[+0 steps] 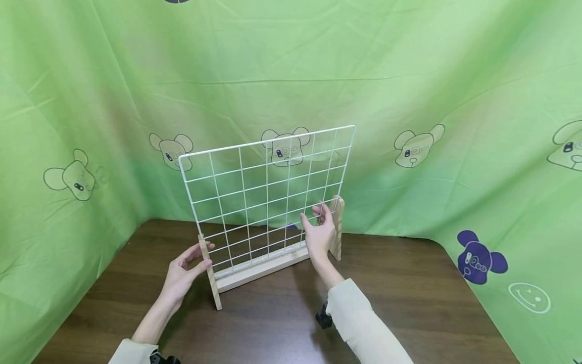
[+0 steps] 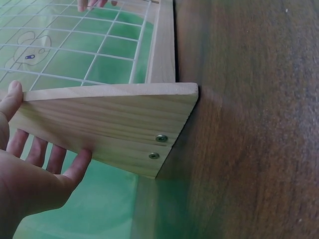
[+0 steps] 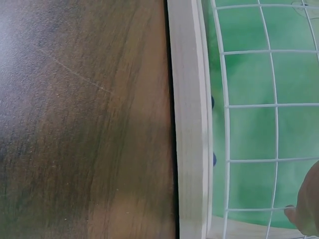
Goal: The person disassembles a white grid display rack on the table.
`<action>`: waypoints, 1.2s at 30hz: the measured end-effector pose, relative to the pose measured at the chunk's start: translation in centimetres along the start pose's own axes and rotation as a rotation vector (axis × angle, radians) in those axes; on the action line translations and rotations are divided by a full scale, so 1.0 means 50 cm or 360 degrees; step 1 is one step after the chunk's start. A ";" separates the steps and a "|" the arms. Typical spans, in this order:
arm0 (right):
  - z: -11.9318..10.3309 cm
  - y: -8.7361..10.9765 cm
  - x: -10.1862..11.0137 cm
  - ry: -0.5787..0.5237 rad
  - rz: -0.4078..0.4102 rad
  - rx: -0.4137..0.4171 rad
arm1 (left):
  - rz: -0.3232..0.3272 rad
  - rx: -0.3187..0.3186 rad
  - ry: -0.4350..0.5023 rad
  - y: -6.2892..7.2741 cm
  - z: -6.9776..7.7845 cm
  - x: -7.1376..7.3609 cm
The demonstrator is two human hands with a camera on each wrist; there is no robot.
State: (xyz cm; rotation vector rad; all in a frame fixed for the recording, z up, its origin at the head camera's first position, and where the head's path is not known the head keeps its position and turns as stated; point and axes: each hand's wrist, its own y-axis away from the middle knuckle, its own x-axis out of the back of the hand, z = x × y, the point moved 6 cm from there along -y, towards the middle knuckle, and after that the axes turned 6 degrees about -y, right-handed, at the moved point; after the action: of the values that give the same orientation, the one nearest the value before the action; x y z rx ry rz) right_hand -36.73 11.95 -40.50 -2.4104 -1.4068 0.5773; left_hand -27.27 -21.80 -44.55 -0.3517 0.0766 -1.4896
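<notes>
A wooden panel (image 2: 114,117) is gripped by the left hand (image 1: 178,279), while a wire grid (image 1: 267,184) is set beside the right hand's (image 1: 320,237) parted fingers.

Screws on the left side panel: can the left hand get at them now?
Probably yes: the left hand grips that side panel higher up, and nothing covers the two screws low on its outer face.

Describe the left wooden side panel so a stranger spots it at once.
On the brown table stands a white wire grid. At its left end is the wooden side panel, with two screws in its outer face. The left hand grips this one, not the opposite panel.
</notes>
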 end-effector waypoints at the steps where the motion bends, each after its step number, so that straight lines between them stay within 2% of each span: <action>1: -0.001 0.000 0.000 0.0000 0.0002 -0.0001 | 0.0001 -0.0004 -0.0003 0.001 0.000 0.000; 8: -0.006 -0.001 0.000 -0.0059 0.0005 0.0025 | 0.0008 -0.0008 0.0001 0.006 0.000 -0.003; 12: -0.023 -0.002 0.000 -0.0062 0.0012 0.0034 | 0.0012 -0.0007 0.0003 0.006 0.001 -0.004; 16: -0.022 -0.011 -0.003 0.0016 0.0021 0.0024 | 0.0025 0.0002 -0.0006 0.005 0.000 -0.003; 25: -0.055 -0.021 -0.014 0.0037 0.0018 -0.0003 | 0.0040 0.0047 -0.0016 0.008 -0.007 0.005; 29: -0.068 -0.026 -0.020 0.0089 -0.0013 -0.0004 | 0.0057 0.0047 -0.0018 0.013 -0.005 0.006; 33: -0.073 -0.031 -0.014 0.0130 0.0004 -0.0012 | 0.0043 0.0034 -0.0015 0.013 0.000 0.000; 36: -0.080 -0.028 -0.013 0.0146 0.0006 -0.0006 | 0.0041 0.0026 -0.0015 0.022 -0.003 -0.001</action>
State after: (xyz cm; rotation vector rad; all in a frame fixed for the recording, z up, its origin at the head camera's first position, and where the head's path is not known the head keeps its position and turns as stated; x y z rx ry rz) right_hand -36.16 11.84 -36.25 -2.4105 -1.3671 0.4587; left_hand -26.24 -21.76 -45.01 -0.3431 0.0611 -1.4625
